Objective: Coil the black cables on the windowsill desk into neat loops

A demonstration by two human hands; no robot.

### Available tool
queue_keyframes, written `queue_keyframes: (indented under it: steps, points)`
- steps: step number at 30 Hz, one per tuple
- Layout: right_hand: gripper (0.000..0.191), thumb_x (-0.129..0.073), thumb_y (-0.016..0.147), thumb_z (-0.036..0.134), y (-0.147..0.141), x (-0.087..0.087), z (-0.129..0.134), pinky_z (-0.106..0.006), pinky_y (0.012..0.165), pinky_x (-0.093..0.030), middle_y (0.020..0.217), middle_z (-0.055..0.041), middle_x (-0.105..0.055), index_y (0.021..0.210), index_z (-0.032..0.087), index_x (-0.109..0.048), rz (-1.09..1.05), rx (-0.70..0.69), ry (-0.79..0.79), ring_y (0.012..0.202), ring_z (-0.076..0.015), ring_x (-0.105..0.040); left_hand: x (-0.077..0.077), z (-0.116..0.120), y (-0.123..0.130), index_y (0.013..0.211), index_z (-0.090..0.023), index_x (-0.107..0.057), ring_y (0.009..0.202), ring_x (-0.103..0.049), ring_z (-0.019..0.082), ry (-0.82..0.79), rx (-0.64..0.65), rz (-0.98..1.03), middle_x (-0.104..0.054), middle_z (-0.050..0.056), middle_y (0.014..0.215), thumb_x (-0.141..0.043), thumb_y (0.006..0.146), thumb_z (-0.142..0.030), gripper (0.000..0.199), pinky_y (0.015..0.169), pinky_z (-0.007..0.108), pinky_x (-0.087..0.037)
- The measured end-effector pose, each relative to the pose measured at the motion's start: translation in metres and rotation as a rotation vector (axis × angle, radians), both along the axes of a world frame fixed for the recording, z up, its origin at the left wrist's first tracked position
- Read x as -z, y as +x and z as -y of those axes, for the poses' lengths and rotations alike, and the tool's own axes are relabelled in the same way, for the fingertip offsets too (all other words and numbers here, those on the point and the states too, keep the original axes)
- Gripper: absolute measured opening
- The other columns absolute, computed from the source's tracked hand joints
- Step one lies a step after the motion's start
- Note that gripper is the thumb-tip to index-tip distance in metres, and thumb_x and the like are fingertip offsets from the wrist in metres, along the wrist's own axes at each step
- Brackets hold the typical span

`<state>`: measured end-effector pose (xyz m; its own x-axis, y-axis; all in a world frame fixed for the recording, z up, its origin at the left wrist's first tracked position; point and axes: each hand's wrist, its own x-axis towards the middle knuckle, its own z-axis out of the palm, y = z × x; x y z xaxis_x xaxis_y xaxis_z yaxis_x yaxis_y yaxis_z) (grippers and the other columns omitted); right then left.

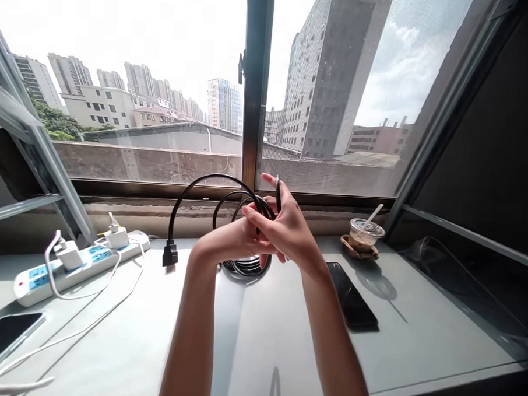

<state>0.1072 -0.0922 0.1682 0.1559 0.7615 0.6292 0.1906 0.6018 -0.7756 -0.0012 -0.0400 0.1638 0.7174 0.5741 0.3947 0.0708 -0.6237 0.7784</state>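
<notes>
A black cable is gathered in loose loops between my hands, above the white table. Its end arcs up and over to the left, and a black plug with a metal tip hangs from it. My left hand is closed on the loops, its fingers partly hidden behind the right one. Crossing over it, my right hand grips the cable too, with a strand passing by its raised index finger. The lower part of the coil hangs under both hands, close to the tabletop; whether it touches, I cannot tell.
On the left lie a white power strip with chargers and white cords, and a phone. To the right, a black phone lies beside my forearm. Behind it stands a lidded drink cup in a cardboard holder. A window rises behind the table.
</notes>
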Motion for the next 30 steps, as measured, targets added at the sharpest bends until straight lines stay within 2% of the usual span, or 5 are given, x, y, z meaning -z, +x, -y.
queue_keyframes:
  steps: [3, 10, 16, 25, 30]
  points:
    - [0.06, -0.061, 0.078, 0.028, 0.009, 0.008, -0.017, -0.031, 0.068, -0.054, 0.076, -0.0013, -0.068, 0.133, 0.018, -0.04, 0.056, 0.129, -0.007, 0.067, -0.0162, -0.064, -0.003, -0.003, -0.004, 0.071, -0.016, -0.069, 0.045, -0.057, 0.013, -0.013, 0.19, -0.205, -0.068, 0.003, 0.063, -0.059, 0.076, -0.032, 0.019, 0.04, 0.021, -0.042]
    - [0.047, -0.062, 0.076, 0.023, 0.031, 0.008, -0.027, -0.038, 0.079, -0.053, 0.088, -0.008, -0.071, 0.121, 0.013, -0.057, 0.124, 0.503, -0.009, 0.083, -0.0228, -0.067, -0.028, 0.017, -0.021, 0.102, -0.019, -0.065, 0.098, -0.062, 0.019, 0.42, -0.168, 0.259, -0.067, 0.005, 0.102, -0.062, 0.077, -0.028, 0.026, 0.089, 0.029, -0.049]
    - [0.035, -0.066, 0.073, 0.022, 0.018, -0.004, 0.004, -0.03, 0.072, -0.053, 0.086, -0.0078, -0.072, 0.107, 0.012, -0.068, 0.3, 0.54, 0.115, 0.078, -0.0208, -0.067, -0.001, -0.028, 0.006, 0.141, -0.025, -0.028, 0.129, -0.038, 0.03, 0.589, -0.284, 0.278, -0.038, 0.012, 0.143, -0.068, 0.071, -0.021, 0.081, 0.105, 0.047, -0.035]
    - [0.03, -0.059, 0.083, 0.031, 0.025, -0.018, 0.046, -0.018, 0.041, -0.041, 0.057, 0.0053, -0.058, 0.11, 0.021, -0.067, 0.488, 0.197, 0.078, 0.038, -0.0061, -0.05, -0.007, -0.028, 0.003, 0.128, -0.022, -0.048, 0.118, -0.05, 0.026, 0.483, -0.212, 0.356, -0.053, 0.009, 0.13, -0.058, 0.073, -0.021, 0.055, 0.097, 0.04, -0.043]
    - [0.032, -0.061, 0.081, 0.037, 0.028, -0.02, 0.057, -0.019, 0.044, -0.045, 0.067, 0.0029, -0.064, 0.109, 0.022, -0.067, 0.441, 0.073, 0.097, 0.046, -0.0079, -0.055, -0.011, -0.013, 0.011, 0.062, -0.017, -0.06, 0.063, -0.059, 0.012, 0.334, -0.171, 0.539, -0.065, 0.001, 0.068, -0.061, 0.072, -0.024, 0.012, 0.059, 0.023, -0.047]
